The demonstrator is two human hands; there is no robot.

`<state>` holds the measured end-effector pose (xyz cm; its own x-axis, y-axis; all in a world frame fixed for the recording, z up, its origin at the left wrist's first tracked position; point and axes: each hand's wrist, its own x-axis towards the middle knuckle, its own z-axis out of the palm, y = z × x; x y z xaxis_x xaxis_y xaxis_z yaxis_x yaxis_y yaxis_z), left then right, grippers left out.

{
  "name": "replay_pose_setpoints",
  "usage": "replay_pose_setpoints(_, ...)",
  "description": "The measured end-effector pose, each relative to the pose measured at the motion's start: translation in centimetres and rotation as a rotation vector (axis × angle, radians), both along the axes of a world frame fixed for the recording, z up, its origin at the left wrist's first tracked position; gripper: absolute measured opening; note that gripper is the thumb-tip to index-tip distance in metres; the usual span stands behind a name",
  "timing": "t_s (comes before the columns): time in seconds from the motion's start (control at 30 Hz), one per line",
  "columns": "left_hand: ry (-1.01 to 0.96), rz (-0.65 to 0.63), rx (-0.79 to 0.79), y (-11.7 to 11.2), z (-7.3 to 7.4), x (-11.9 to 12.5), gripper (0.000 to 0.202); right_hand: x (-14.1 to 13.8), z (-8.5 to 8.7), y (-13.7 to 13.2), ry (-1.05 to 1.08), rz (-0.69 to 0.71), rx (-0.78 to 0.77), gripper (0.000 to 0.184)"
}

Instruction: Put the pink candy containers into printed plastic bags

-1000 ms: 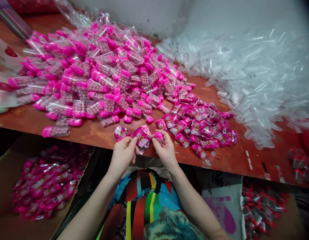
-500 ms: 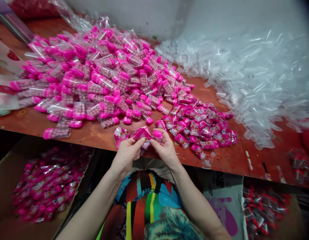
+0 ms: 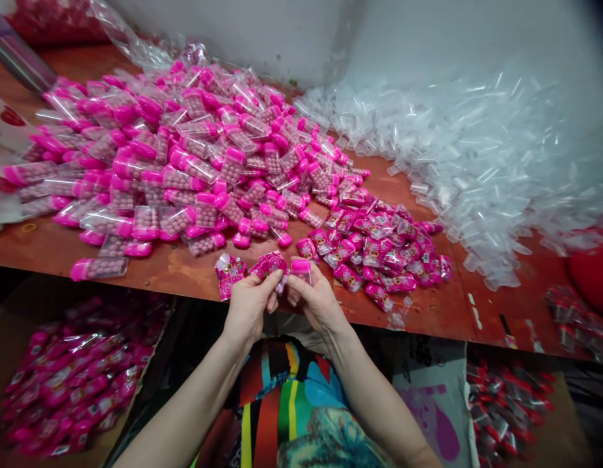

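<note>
My left hand (image 3: pixel 247 305) is closed, thumb and fingers pinching a pink printed wrapper (image 3: pixel 267 263). Close beside it, my right hand (image 3: pixel 321 304) is closed around a small clear candy bottle (image 3: pixel 301 266) with a pink cap. The fingers of both hands nearly meet and hide the wrapper's lower end. More printed wrappers (image 3: pixel 227 274) lie at the table edge, just left of my left hand. To the right of my right hand is a heap of wrapped bottles (image 3: pixel 379 244).
A large pile of pink-capped bottles (image 3: pixel 194 162) filled with pink balls covers the table's left side. Clear empty tubes (image 3: pixel 477 162) are heaped at the right. Below the edge stand a box of wrapped bottles (image 3: pixel 81 377) and a box of red-capped ones (image 3: pixel 506 396).
Both hands have drawn closer together, and the right fingers now curl under the bottle. The bottle has turned, showing its clear body below the cap. The view has shifted slightly.
</note>
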<state>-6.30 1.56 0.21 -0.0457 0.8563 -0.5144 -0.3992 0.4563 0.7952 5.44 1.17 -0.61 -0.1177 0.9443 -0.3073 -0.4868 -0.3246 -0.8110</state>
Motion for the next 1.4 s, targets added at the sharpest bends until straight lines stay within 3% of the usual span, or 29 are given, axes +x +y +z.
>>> replay_pose_setpoints(0.13,-0.016,0.001,0.000,-0.1,-0.3,-0.1,0.038,-0.1,-0.2,0.0,0.002,-0.046,-0.021,0.041)
replay_pose_setpoints(0.37,-0.150,-0.013,-0.038,0.0,0.4,-0.3,0.037,0.5,-0.1,-0.1,-0.029,-0.077,-0.021,0.031)
replay_pose_setpoints(0.57,-0.035,0.017,0.016,-0.2,0.1,0.1,0.037,-0.2,0.1,-0.3,-0.233,-0.077,-0.006,0.041)
replay_pose_setpoints(0.7,-0.036,-0.058,0.003,-0.5,0.4,-0.1,0.034,-0.3,-0.7,-0.1,-0.322,-0.170,0.034,0.036)
replay_pose_setpoints(0.8,-0.071,-0.086,-0.001,-0.5,0.5,-0.6,0.035,0.1,-1.1,0.0,-0.386,-0.165,0.067,0.035)
replay_pose_setpoints(1.0,-0.083,-0.014,0.018,-0.4,0.3,-0.7,0.037,0.6,-1.1,-0.1,-0.399,-0.164,0.059,0.031)
replay_pose_setpoints(1.13,-0.128,0.009,-0.020,-0.2,0.3,-0.6,0.033,0.4,-0.6,-0.1,-0.328,-0.159,0.061,0.033)
replay_pose_setpoints(1.27,-0.209,0.010,-0.072,-0.1,0.8,-0.8,0.033,0.7,0.2,0.0,-0.101,-0.107,-0.035,0.031)
replay_pose_setpoints(1.4,-0.191,0.066,-0.090,0.1,1.3,-0.8,0.034,1.5,1.0,-0.2,0.015,-0.036,-0.100,0.044)
